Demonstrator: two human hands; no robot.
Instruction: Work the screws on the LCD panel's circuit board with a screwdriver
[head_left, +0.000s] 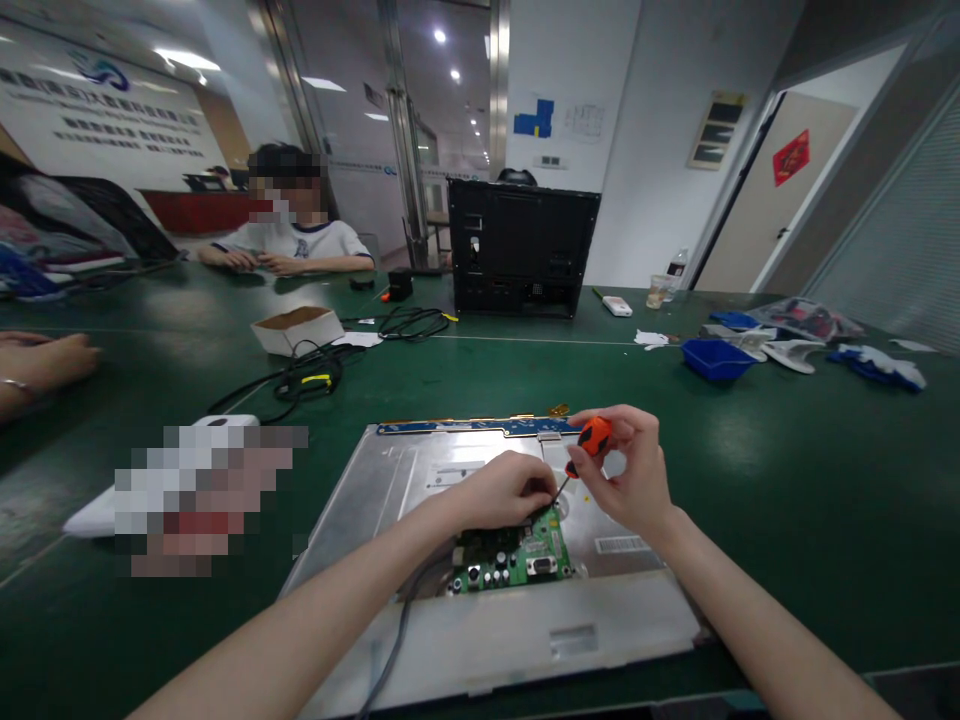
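Note:
My right hand [636, 470] grips the orange and black handle of a small screwdriver [594, 438] between thumb and fingers. Its thin shaft slants down to the upper right corner of a green circuit board [551, 545]. My left hand [514, 490] is closed, its fingertips pinched beside the screwdriver's tip; what they hold, if anything, is hidden. Part of the board lies beneath this hand. The board sits on the back of a silver metal display panel [360, 500], which lies flat on the table. A narrow blue circuit strip [450, 427] runs along the panel's far edge.
On the green table [787, 480] stand a black monitor housing [525, 250], an open white box [296, 330] and a blue tray [716, 360]. Black cables [307, 375] lie at left, near a white device [97, 510]. A grey cable [401, 640] crosses the panel. Another person [300, 235] sits opposite; someone's hand [45, 365] rests at left.

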